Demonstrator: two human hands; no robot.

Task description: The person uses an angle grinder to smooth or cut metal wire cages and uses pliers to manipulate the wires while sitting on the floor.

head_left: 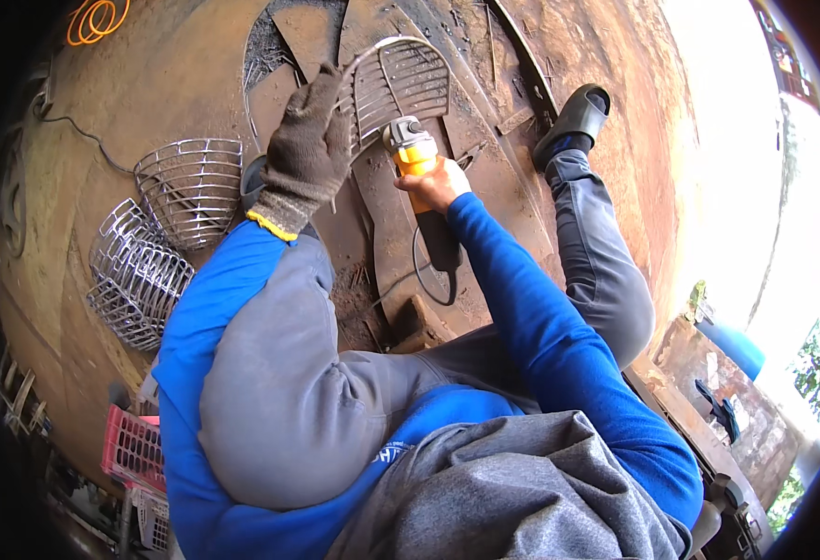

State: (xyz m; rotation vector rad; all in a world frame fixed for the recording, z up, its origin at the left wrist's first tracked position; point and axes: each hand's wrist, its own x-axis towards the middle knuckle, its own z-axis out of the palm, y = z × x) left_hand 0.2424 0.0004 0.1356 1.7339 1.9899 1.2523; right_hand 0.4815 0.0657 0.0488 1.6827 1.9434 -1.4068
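My left hand point(307, 149), in a dark knitted glove with a yellow cuff edge, is closed on the left edge of a curved metal wire grille point(399, 79). The grille is tilted up above rusty plates, its bars running across between a bent rim. Bare and wrapped round the yellow body of an angle grinder point(415, 157), my right hand point(441, 185) sits just below the grille. The grinder's metal head is at the grille's lower edge; whether it touches cannot be made out. Its cable loops down from the dark rear end.
Several similar wire grilles point(189, 191) are piled at the left. Behind them a dark cord point(88, 131) crosses the floor, and an orange coil point(97, 21) lies far left. A red plastic crate point(134, 446) stands lower left. My shod foot point(573, 121) rests to the right.
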